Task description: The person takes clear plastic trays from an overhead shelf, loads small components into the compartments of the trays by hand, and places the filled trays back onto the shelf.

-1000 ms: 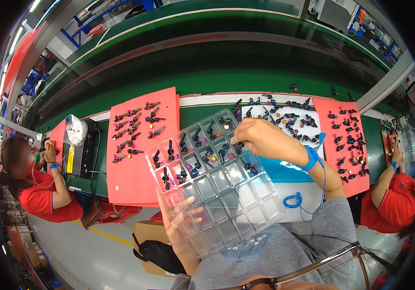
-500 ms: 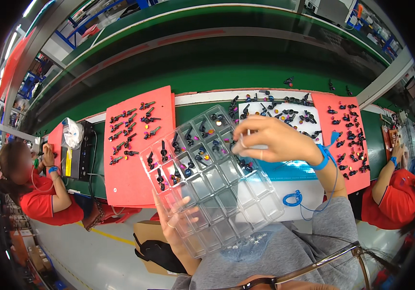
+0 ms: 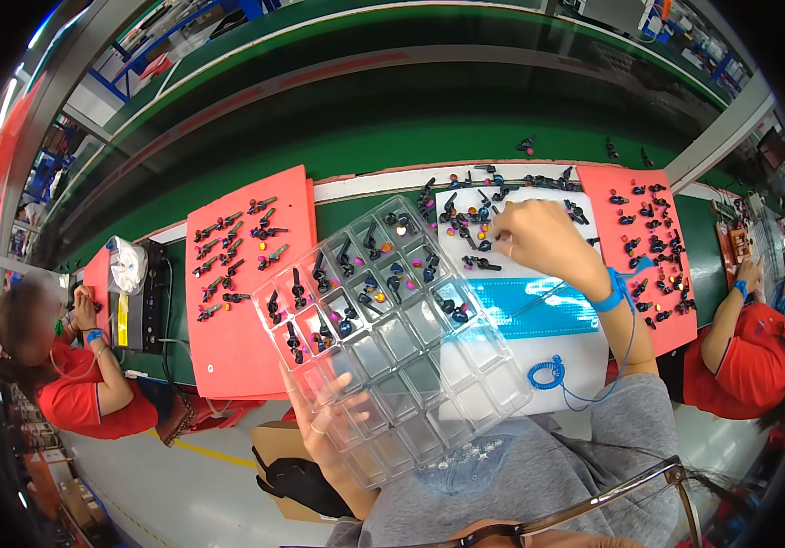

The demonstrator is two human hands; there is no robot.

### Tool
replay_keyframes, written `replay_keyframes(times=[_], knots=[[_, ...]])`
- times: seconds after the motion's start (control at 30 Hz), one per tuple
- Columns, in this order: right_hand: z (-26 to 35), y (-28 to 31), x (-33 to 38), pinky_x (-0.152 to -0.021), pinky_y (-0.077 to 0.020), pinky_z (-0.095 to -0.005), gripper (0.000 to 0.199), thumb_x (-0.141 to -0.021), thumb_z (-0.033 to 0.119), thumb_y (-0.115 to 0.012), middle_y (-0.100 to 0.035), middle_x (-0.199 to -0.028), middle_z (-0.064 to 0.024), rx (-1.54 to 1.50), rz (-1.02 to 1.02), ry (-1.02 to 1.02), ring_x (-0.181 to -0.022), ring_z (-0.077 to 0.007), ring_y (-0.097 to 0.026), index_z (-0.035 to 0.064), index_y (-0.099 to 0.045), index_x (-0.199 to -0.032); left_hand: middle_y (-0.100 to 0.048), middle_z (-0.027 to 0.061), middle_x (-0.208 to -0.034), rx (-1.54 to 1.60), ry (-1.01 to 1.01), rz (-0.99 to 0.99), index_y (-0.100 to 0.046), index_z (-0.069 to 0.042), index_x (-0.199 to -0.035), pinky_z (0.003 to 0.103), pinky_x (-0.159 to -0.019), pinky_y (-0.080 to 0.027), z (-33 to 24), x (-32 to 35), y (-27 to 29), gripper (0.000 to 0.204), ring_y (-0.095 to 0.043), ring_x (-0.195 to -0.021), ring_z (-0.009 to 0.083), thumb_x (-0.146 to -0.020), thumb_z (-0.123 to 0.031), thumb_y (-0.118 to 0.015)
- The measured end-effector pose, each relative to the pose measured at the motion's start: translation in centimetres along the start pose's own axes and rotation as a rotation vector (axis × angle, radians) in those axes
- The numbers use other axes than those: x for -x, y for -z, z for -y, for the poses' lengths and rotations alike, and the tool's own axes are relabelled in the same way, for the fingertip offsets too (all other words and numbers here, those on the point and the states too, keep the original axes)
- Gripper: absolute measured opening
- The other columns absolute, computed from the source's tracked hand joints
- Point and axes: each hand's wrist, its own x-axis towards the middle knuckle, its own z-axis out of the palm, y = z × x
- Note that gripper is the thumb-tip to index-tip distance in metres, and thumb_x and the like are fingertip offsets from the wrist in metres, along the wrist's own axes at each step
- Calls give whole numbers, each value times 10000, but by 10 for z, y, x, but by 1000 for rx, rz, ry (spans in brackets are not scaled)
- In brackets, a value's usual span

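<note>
A clear plastic compartment tray (image 3: 423, 376) slants in front of me. My left hand (image 3: 327, 422) grips its near left side, with fingers showing through the plastic. Small black earbud-like pieces (image 3: 345, 251) with pink, orange and blue parts lie in the tray's far compartments; its nearer ones hold nothing. Beyond the tray's right side, my right hand (image 3: 546, 239) reaches down among similar loose pieces (image 3: 466, 215) on a white sheet (image 3: 566, 352). Its fingers are curled together at the tips; what they hold, if anything, is hidden. A blue band is round that wrist.
Red foam mats (image 3: 251, 338) with rows of the same pieces flank the white sheet. A blue plastic film (image 3: 539, 309) and a coiled blue cord (image 3: 548, 373) lie on the sheet. Co-workers in red sit at left (image 3: 77, 384) and right (image 3: 749, 365). A black box (image 3: 148, 306) stands left.
My right hand has moved from above the tray's right edge, away to the right, down onto the pieces on the white sheet. My left hand still holds the tray.
</note>
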Motion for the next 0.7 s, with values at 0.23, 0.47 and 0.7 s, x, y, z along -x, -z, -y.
replay_keyframes(times=[0.23, 0.47, 0.7], knots=[[8, -40, 12, -616, -501, -381, 220, -675, 206, -687, -648, -746, -116, -63, 25, 9, -672, -300, -637, 19, -639, -779, -591, 259, -1122, -28, 9, -19, 51, -193, -1489, 366, -532, -582, 0, -1, -4, 961, -678, -796, 342, -779, -183, -596], [16, -12, 4, -525, -488, -334, 150, -705, 122, -644, -615, -708, -94, -272, -115, -50, -596, -228, -616, 33, -659, -826, -590, 255, -1107, -48, 4, -82, 38, -208, -1491, 356, -533, -574, 3, -2, -10, 972, -672, -799, 337, -766, -211, -608], [67, 18, 15, -565, -497, -391, 164, -750, 151, -631, -608, -720, -114, -532, -4, 174, -620, -284, -625, 40, -655, -867, -594, 246, -1088, -76, -17, -95, 35, -215, -1490, 369, -553, -582, 3, -1, -29, 975, -672, -804, 355, -762, -195, -613]])
